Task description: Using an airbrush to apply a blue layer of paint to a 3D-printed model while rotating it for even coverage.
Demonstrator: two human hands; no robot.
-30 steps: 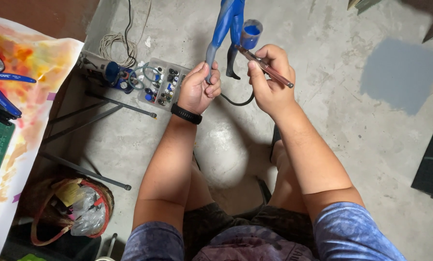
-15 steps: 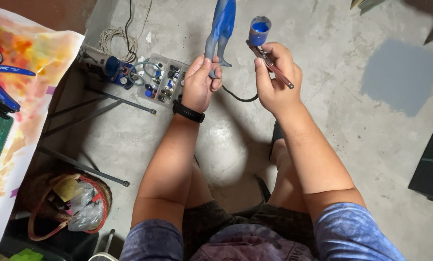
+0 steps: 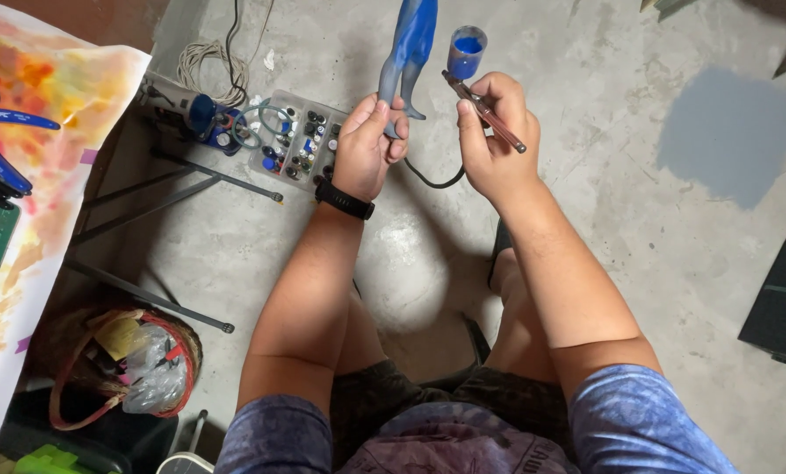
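Above the concrete floor [image 3: 639, 228], the left hand [image 3: 368, 145] gripped a blue figure [image 3: 408, 54] by its base, long axis pointing up and away. Just right of it, the right hand [image 3: 491, 140] was closed around an airbrush [image 3: 483, 112], its nozzle aimed at the figure, its blue-filled cup [image 3: 466, 53] close beside.
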